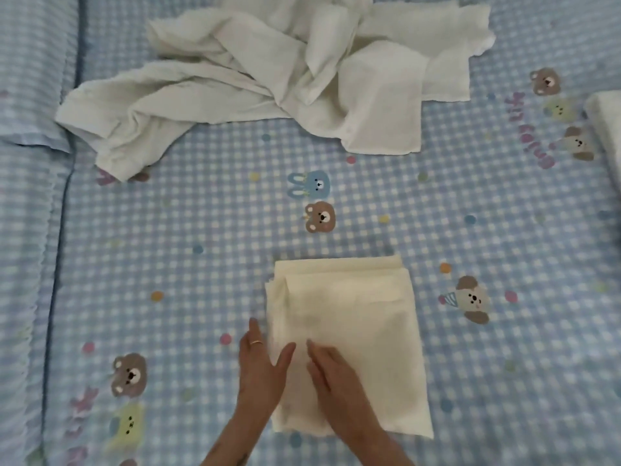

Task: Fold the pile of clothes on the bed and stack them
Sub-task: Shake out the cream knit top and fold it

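- My left hand [260,363] and right hand [331,371] lay flat, fingers spread, on the folded cloth [349,344] on the bed [208,250].
- It looked soft, light (floppy); I'd lift from the edges.
- The unfolded pile [268,72] waited beyond.

I saw soft matt cloth everywhere. The folded cloth [349,344] at lower centre looked like pale cream woven fabric, thin, faintly textured, with no sheen. The unfolded pile [268,72] along the top was off-white and crumpled, a slightly coarser, gauzy weave. The bedsheet [208,230] beneath was smooth printed cotton-like cloth, blue gingham with cartoon animals. A thin shiny ring [257,342] sat on my left hand [262,364].
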